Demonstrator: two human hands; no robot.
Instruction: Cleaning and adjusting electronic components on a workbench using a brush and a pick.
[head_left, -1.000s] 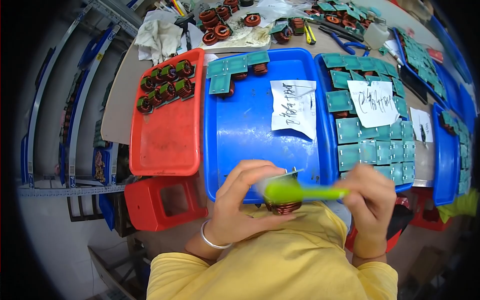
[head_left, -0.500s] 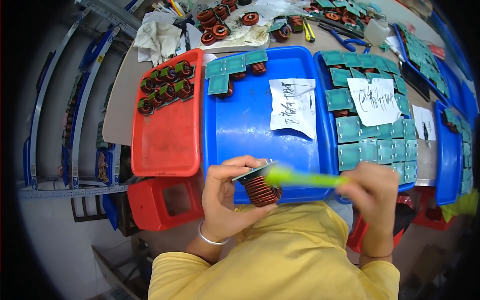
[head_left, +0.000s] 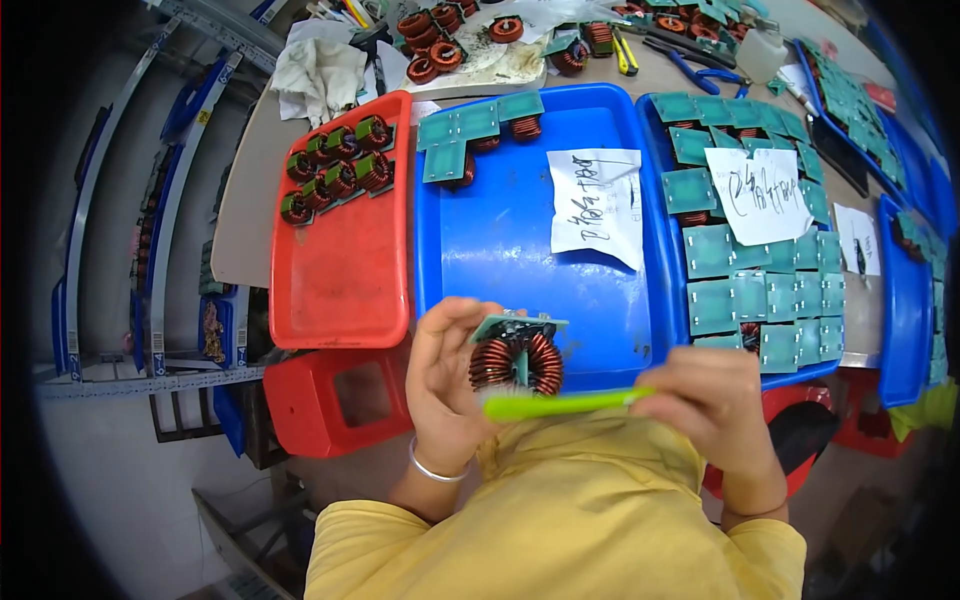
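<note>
Copper-wound coil (head_left: 545, 365) on green board (head_left: 490, 328), at near rim of middle blue tray (head_left: 530, 270); probably dense, stiff, scratchable; grip by board edges. Left hand (head_left: 438, 385) holding it; right hand (head_left: 712, 398) pinching green brush (head_left: 560, 403).

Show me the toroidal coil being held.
The copper-wound toroidal coil in the left hand, beside the green brush; no other coil is held.

The coil (head_left: 545, 367) is gleaming like lacquered copper, ridged. The brush (head_left: 565, 404) is showing smooth plastic. The blue tray (head_left: 520, 240) is shining, its plastic scuffed; the red tray (head_left: 340, 280) is looking smudged. The bracelet (head_left: 425, 469) is glinting like polished metal. The shirt (head_left: 560, 510) is showing matt cloth, the note (head_left: 597, 210) creased paper.
</note>
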